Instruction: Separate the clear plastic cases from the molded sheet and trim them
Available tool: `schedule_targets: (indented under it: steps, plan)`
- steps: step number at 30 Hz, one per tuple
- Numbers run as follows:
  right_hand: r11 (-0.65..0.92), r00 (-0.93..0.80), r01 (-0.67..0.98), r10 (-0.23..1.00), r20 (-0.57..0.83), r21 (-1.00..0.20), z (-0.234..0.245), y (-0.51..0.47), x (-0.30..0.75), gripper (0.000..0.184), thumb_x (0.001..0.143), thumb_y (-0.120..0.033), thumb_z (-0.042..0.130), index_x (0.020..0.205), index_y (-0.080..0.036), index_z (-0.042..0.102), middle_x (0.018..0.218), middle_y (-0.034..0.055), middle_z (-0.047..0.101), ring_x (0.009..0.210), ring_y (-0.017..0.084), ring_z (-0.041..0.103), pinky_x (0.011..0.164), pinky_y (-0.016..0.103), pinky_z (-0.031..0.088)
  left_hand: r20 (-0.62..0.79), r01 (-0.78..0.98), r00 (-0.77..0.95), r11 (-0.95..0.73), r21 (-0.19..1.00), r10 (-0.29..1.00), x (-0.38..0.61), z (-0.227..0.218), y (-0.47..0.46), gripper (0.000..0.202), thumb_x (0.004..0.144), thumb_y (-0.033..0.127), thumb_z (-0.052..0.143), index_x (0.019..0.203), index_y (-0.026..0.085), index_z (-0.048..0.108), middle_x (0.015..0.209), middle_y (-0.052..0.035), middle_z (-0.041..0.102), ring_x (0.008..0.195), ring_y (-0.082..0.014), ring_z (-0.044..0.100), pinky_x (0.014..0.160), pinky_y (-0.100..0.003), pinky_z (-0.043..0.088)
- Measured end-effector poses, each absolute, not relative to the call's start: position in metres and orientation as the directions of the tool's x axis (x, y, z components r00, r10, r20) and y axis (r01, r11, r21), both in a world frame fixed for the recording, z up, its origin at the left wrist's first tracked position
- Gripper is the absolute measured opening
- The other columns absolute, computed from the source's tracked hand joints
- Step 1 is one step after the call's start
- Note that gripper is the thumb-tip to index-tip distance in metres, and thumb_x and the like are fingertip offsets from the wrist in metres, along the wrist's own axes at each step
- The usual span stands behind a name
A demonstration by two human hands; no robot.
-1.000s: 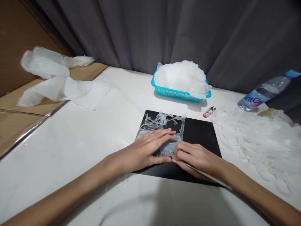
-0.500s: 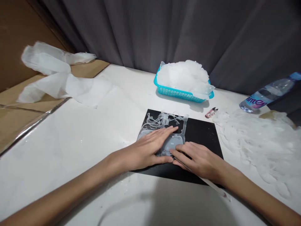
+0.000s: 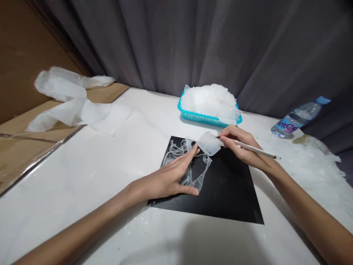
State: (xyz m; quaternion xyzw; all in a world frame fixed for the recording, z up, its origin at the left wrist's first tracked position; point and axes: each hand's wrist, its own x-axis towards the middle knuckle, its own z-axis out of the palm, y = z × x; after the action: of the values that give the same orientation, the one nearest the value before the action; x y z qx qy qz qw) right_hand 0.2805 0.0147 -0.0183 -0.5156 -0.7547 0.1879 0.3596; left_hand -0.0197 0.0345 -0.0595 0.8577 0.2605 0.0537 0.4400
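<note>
My left hand lies flat on a clear, cut-out plastic web, fingers stretched and thumb spread away. Under both is a black mat. Above the mat's far edge, my right hand pinches a frosted, translucent flat piece with rounded edges. The same hand also holds a thin white stick-like tool, its far end pointing to the right. The left fingertips are close to the frosted piece; whether they touch it I cannot tell.
Behind the mat, a turquoise basket is heaped with whitish translucent pieces. A water bottle stands at the right, beyond a spread of translucent material. Whitish sheets lie over cardboard at the left.
My right hand has moved up and away from the near part of the mat, lifting the frosted piece out of the clear web. My left hand stays pressed on the web.
</note>
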Motion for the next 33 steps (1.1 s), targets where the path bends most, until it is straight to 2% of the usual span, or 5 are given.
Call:
schedule_targets:
  steps: [6, 11, 17, 22, 33]
  plan:
    - [0.394, -0.404, 0.525, 0.896, 0.186, -0.754, -0.004, -0.006, 0.254, 0.014, 0.102, -0.028, 0.059, 0.094, -0.021, 0.07, 0.093, 0.0017, 0.066, 0.083, 0.016, 0.062, 0.077, 0.029, 0.047, -0.033, 0.287, 0.756, -0.287, 0.914, 0.653, -0.011, -0.058, 0.029, 0.138, 0.071, 0.054, 0.09, 0.167, 0.032, -0.006, 0.167, -0.0157, 0.038, 0.153, -0.0352, 0.035, 0.123, -0.051, 0.03]
    - [0.333, -0.415, 0.427, 0.898, 0.145, -0.841, 0.003, -0.011, 0.243, 0.022, 0.1, -0.032, 0.064, 0.12, -0.028, 0.071, 0.088, -0.0012, 0.066, 0.074, 0.014, 0.061, 0.067, 0.027, 0.046, -0.01, 0.212, 0.663, -0.175, 0.962, 0.749, 0.002, -0.051, 0.03, 0.037, 0.088, 0.049, 0.076, 0.112, 0.02, 0.074, 0.106, -0.0053, 0.076, 0.098, -0.0243, 0.07, 0.089, -0.035, 0.052]
    - [0.328, -0.118, 0.513, 0.942, 0.314, -0.793, -0.016, -0.009, 0.245, 0.029, 0.108, -0.037, 0.049, 0.098, -0.025, 0.073, 0.085, 0.0002, 0.065, 0.082, 0.016, 0.061, 0.08, 0.03, 0.046, -0.171, 0.088, 0.544, 0.146, 0.985, 0.822, 0.007, -0.052, 0.032, 0.032, 0.088, 0.049, 0.077, 0.094, 0.017, 0.08, 0.098, -0.0065, 0.081, 0.088, -0.0199, 0.071, 0.084, -0.029, 0.052]
    - [0.429, -0.283, 0.551, 0.903, 0.323, -0.716, -0.045, -0.011, 0.229, 0.014, 0.098, -0.034, 0.068, 0.104, -0.022, 0.068, 0.096, 0.0035, 0.065, 0.093, 0.02, 0.061, 0.086, 0.033, 0.045, -0.213, -0.024, 0.534, 0.267, 0.963, 0.818, 0.006, -0.051, 0.031, 0.027, 0.089, 0.045, 0.078, 0.099, 0.021, 0.082, 0.103, -0.0053, 0.082, 0.09, -0.0179, 0.072, 0.083, -0.026, 0.053]
    - [0.386, -0.274, 0.421, 0.917, 0.29, -0.821, -0.061, -0.019, 0.211, 0.019, 0.103, -0.03, 0.058, 0.086, -0.022, 0.06, 0.086, 0.0007, 0.058, 0.084, 0.017, 0.056, 0.082, 0.031, 0.044, -0.106, 0.071, 0.469, 0.082, 0.994, 0.877, 0.006, -0.048, 0.032, 0.03, 0.088, 0.045, 0.077, 0.08, 0.017, 0.071, 0.074, 0.0001, 0.067, 0.067, -0.013, 0.057, 0.063, -0.023, 0.044]
